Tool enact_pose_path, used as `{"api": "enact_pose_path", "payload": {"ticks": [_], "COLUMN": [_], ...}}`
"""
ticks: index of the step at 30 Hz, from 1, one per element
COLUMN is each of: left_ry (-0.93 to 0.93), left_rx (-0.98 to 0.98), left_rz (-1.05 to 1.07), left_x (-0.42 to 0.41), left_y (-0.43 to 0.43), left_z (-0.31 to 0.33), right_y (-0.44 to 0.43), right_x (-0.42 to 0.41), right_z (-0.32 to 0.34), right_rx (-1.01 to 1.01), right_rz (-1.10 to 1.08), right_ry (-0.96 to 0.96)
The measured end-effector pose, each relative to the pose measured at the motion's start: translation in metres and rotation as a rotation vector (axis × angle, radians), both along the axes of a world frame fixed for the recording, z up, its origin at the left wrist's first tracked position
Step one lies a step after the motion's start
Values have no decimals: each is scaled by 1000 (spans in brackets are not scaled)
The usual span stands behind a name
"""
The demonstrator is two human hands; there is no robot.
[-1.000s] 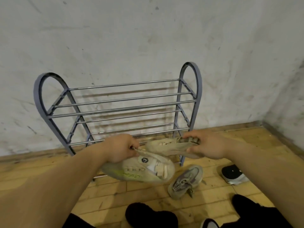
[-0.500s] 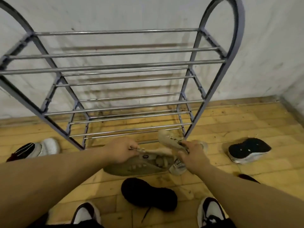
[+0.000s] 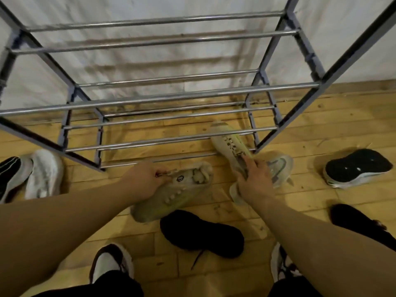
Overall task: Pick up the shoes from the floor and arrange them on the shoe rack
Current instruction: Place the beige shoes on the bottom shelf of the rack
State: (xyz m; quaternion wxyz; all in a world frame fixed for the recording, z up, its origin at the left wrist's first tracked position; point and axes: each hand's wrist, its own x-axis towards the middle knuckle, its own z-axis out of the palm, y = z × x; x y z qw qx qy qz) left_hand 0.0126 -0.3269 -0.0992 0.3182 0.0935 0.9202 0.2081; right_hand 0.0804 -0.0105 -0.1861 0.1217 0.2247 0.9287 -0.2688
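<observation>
1. The left hand is closed on the heel tab of a cream sneaker held low in front of the shoe rack.
2. The right hand is clamped over the collar of the matching sneaker, whose toe lies across the bottom rails.
3. Both look light and soft-sided; the uppers would likely fold under a pinch.
4. The firmer heel or collar seems the safest hold.

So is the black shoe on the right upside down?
Yes, tipped over. The black shoe lies on the wooden floor with its dark sole facing up and its pale upper underneath.
</observation>
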Motion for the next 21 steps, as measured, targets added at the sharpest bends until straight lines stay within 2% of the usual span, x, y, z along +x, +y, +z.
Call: {"api": "enact_pose_path", "payload": {"ticks": [10, 14, 17, 21], "left_ry": [25, 21, -5, -4], "left_rx": [87, 94, 94, 93], "left_rz": [57, 60, 48, 10], "left_x": [-10, -11, -12, -13], "left_y": [26, 28, 26, 24], "left_z": [10, 8, 8, 9], "right_y": [0, -9, -26, -34], "right_x": [-70, -62, -37, -27], "right_z": [0, 4, 15, 35], "right_rx": [-157, -58, -213, -288], "right_rz": [-203, -25, 23, 254], "right_ry": [123, 114, 134, 134]}}
